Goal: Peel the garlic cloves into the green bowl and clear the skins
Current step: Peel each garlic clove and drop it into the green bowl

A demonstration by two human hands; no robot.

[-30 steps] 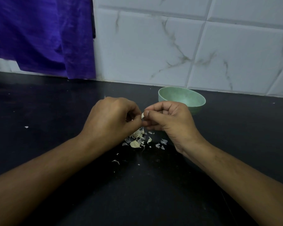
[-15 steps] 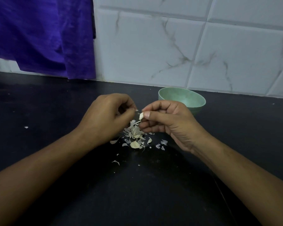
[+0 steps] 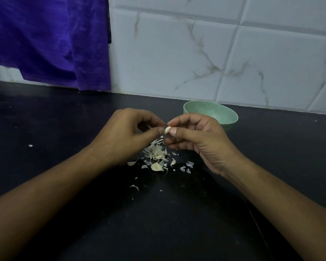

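A small pale garlic clove point(image 3: 167, 130) is held in the air between my two hands above the black counter. My right hand point(image 3: 198, 140) pinches it between thumb and forefinger. My left hand point(image 3: 128, 134) pinches at its left side with curled fingers. Below them lies a heap of papery garlic skins point(image 3: 155, 152) with one garlic clove point(image 3: 156, 167) at its near edge. The green bowl point(image 3: 215, 114) stands behind my right hand near the wall; its inside is partly hidden.
Loose skin flakes point(image 3: 186, 166) are scattered around the heap, and a stray flake point(image 3: 30, 145) lies far left. A purple cloth point(image 3: 49, 40) hangs at the back left over the counter. A white tiled wall point(image 3: 215, 53) bounds the counter behind.
Both hands have risen slightly off the heap, showing more skins beneath. The clove is more exposed between the fingertips, and my left hand has come back onto it.
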